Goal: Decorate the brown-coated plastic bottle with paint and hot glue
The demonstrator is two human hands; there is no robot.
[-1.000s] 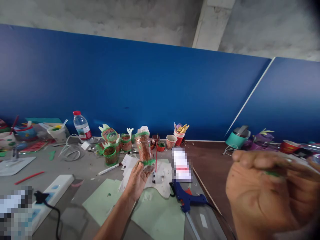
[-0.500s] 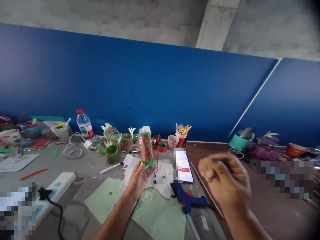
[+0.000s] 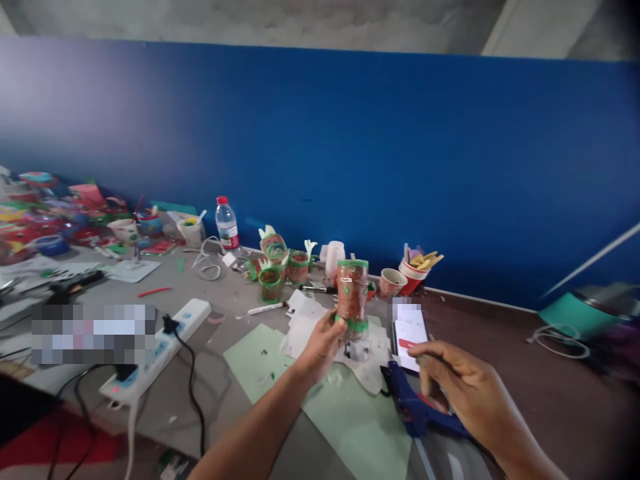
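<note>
Head view: the person's left hand and right hand are both over a grey table, the left one nearer the middle.
Left hand: clamped on the lower end of a brown-and-green container, thumb at the front, the other fingers mostly hidden.
Container's place: in front of the person, over white paper and pale green sheets; I cannot tell whether its base touches the paper.
Container's long axis: close to upright, one green-banded end up, the other green band down by the thumb (a little clear plastic shows below it).
Left forearm: rises from the bottom edge, slanting right and away from the person.
Right hand: half curled, thumb and index finger near each other; too blurred to tell whether anything is pinched between them.
Right forearm: slants in from the lower right, the hand pointing left, apart from the container.
Glue gun: blue, lying on the table, partly covered by the right hand; contact cannot be told.
Phone: screen lit, just beyond the right index finger.
Small pots: green and brown, left of the container.
</note>
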